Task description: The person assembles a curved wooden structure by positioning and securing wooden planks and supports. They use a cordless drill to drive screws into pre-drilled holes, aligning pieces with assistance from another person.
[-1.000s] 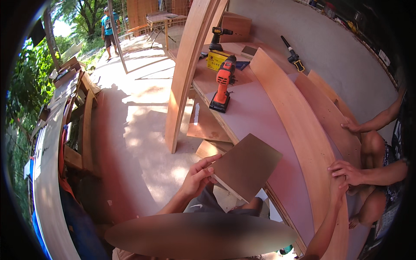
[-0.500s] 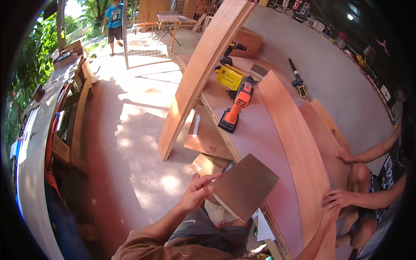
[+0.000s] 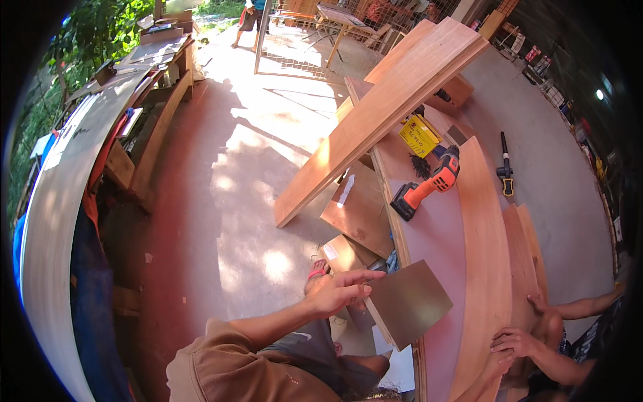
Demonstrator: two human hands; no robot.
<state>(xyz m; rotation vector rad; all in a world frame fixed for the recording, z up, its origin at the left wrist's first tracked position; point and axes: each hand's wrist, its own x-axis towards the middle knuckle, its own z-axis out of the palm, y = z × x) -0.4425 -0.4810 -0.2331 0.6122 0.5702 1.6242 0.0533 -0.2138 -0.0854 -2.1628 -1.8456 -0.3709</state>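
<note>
My left hand [image 3: 337, 293] pinches a small rectangular brown panel [image 3: 410, 303] by its near left corner, thumb and fingers on the edge. The panel has a pale edge and is tilted above the bench side. My right hand [image 3: 494, 367] comes in from the lower edge and lies at a long curved wooden plank [image 3: 483, 268]; its fingers are mostly hidden. A co-worker's hand [image 3: 517, 343] lies against it at the plank's side. Beyond the panel, an orange cordless drill [image 3: 429, 186] lies on the bench top [image 3: 432, 234].
A thick wooden board [image 3: 375, 124] leans across the bench's left side. A yellow screw box [image 3: 420, 137] stands behind the drill. Cardboard boxes [image 3: 345, 253] sit on the floor below. Right of the planks lies a black-and-yellow tool [image 3: 506, 171]. Far off, a person [image 3: 252, 17] stands by a mesh gate.
The view has swung, so the bench and leaning board sit farther right. The panel stays in my left hand, its tilt slightly changed. The distant person is now cut off at the top.
</note>
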